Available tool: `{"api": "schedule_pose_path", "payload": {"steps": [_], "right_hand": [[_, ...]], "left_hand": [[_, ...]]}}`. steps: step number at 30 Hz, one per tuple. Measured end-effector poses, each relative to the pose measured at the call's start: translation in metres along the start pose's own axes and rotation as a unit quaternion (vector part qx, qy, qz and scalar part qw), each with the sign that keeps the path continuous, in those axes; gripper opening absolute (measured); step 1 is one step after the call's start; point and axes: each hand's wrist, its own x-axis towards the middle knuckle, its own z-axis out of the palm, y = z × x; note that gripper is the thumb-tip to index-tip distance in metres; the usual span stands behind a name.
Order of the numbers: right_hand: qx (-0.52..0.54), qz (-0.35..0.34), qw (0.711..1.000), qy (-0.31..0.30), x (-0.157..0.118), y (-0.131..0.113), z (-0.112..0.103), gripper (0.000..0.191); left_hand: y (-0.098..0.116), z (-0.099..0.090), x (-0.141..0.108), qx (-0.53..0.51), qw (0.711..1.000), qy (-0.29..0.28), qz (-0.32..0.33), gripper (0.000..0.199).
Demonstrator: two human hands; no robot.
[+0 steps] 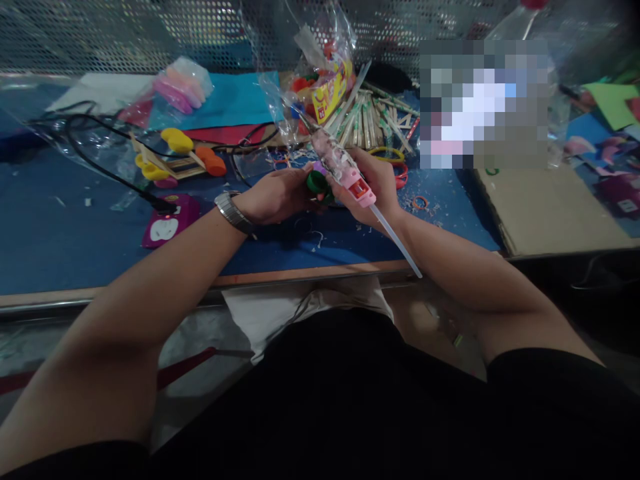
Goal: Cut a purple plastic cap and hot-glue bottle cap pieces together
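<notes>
My right hand [379, 183] is wrapped round a pink hot glue gun [336, 157] smeared with dried glue. Its nozzle points up and away to the left, and a long clear glue stick [397, 241] sticks out of its back end. My left hand [275, 195], with a metal watch at the wrist, has its fingers closed on a green bottle cap [315, 181]. A bit of purple [319, 167] shows beside the cap, partly hidden by fingers and gun. Both hands are close together above the blue table, and the right fingertips seem near the cap.
On the left lie a small craft-stick car [187, 167] with yellow and orange wheels and a purple power box [173, 223] with a black cable. Behind my hands are a bag of bottle caps [325, 87] and many craft sticks [367, 120]. Cardboard [555, 213] covers the right side.
</notes>
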Motion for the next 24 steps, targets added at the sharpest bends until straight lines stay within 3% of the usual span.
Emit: {"api": "schedule_pose_path", "payload": {"steps": [10,16,24], "right_hand": [[0.036,-0.034,0.998,0.030,0.003,-0.006,-0.001,0.042],[0.033,0.018,0.999,0.013,0.000,-0.007,-0.003,0.040],[0.017,-0.039,0.999,0.025,0.002,-0.003,-0.003,0.043]], "left_hand": [[-0.001,-0.001,0.001,-0.031,1.000,0.005,-0.004,0.042],[0.001,0.001,0.002,-0.036,0.999,0.027,-0.012,0.049],[0.002,0.003,0.001,-0.041,0.998,0.037,-0.018,0.045]]}}
